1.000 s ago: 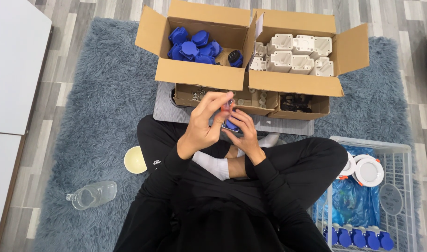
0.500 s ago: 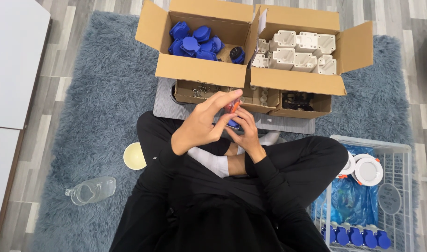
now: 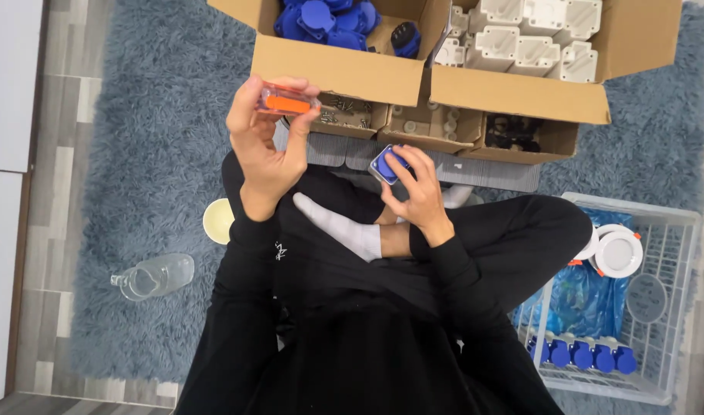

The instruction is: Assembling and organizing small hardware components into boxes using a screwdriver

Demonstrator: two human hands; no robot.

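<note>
A shaggy grey-blue rug (image 3: 137,154) covers the wood-look floor, and a person in black sits cross-legged on it, one white sock (image 3: 340,228) showing. At the top of the rug stand two open cardboard boxes side by side: the left box (image 3: 340,69) holds blue round caps, the right box (image 3: 521,88) holds white plastic housings. Just below them sit lower cardboard trays (image 3: 429,131) with small screws and dark parts. To the right of the person's knee a white wire basket (image 3: 659,307) carries a blue bag, white round fittings and a row of blue socket pieces along its near edge. On the left of the rug lies a clear glass bottle (image 3: 152,275) on its side, with a small pale yellow cup (image 3: 217,220) near the thigh.

The left hand (image 3: 267,146) is raised before the left box, its grip closed around a small clear case with an orange insert (image 3: 287,101), fingertips pinching it at both ends. The right hand (image 3: 417,188) is lower, over the lap, its grip closed on a blue socket piece with a grey rim (image 3: 386,164).
</note>
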